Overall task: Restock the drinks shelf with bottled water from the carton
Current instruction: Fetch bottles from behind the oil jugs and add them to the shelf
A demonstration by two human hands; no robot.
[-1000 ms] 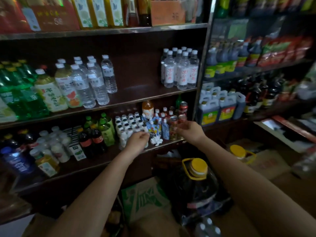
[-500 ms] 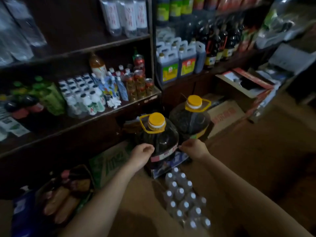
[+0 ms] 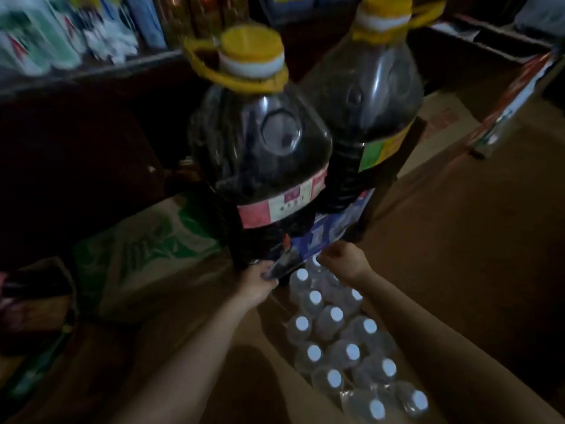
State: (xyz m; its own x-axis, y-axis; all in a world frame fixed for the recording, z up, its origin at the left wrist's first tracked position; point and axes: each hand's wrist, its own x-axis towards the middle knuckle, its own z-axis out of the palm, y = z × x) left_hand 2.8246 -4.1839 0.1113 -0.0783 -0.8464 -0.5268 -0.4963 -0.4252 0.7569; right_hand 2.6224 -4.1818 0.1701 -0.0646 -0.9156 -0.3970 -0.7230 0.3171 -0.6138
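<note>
Several clear water bottles [image 3: 333, 316] with white caps stand packed in the open brown carton [image 3: 443, 338] on the floor, at the bottom centre. At the carton's far end a blue printed flap [image 3: 324, 240] slopes up under two big jugs. My left hand [image 3: 260, 284] grips the flap's lower left corner. My right hand [image 3: 344, 260] is curled at the flap's lower right edge, just above the farthest bottle caps, and seems to pinch it. The drinks shelf [image 3: 91, 71] runs along the top left, its bottles blurred.
Two large dark jugs [image 3: 263, 154] with yellow caps and handles stand right behind the carton, close over my hands. A green and white box [image 3: 146, 249] lies to the left. More cardboard boxes [image 3: 443, 117] and a red-edged box [image 3: 516, 90] sit at the right.
My view dropped from the shelf to the floor and closed in on the carton. Both hands came down from the shelf to the blue flap at the jugs' base.
</note>
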